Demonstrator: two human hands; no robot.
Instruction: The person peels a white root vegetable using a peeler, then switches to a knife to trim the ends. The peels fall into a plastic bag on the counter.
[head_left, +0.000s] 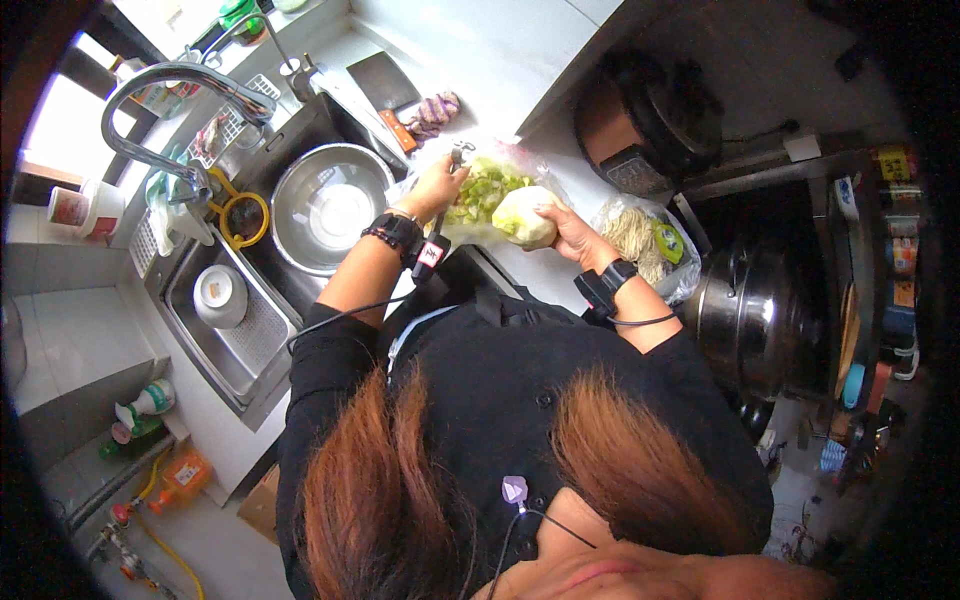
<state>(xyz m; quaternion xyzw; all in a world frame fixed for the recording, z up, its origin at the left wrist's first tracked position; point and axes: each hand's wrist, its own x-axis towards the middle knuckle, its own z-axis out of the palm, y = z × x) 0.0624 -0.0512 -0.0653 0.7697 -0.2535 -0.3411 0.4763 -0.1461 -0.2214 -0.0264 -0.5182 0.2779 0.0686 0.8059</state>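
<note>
My left hand (439, 184) is closed around the handle of a metal peeler (460, 152), whose head points away from me. In my right hand (574, 229) rests a large, round, pale green vegetable (527, 217), mostly peeled, possibly a kohlrabi. Green peelings (484, 191) lie in a clear plastic bag (544, 176) on the white counter, just beyond and beside the vegetable. The peeler is apart from the vegetable. Part of the peeler's handle is hidden by my fingers.
Left of me, a steel bowl (330, 210) sits in the sink beneath a curved faucet (187, 75). A cleaver (386, 86) lies behind it. To the right are bagged noodles (634, 240), a rice cooker (637, 127) and a steel pot (739, 307). A white bowl (220, 295) rests upside down in the side basin.
</note>
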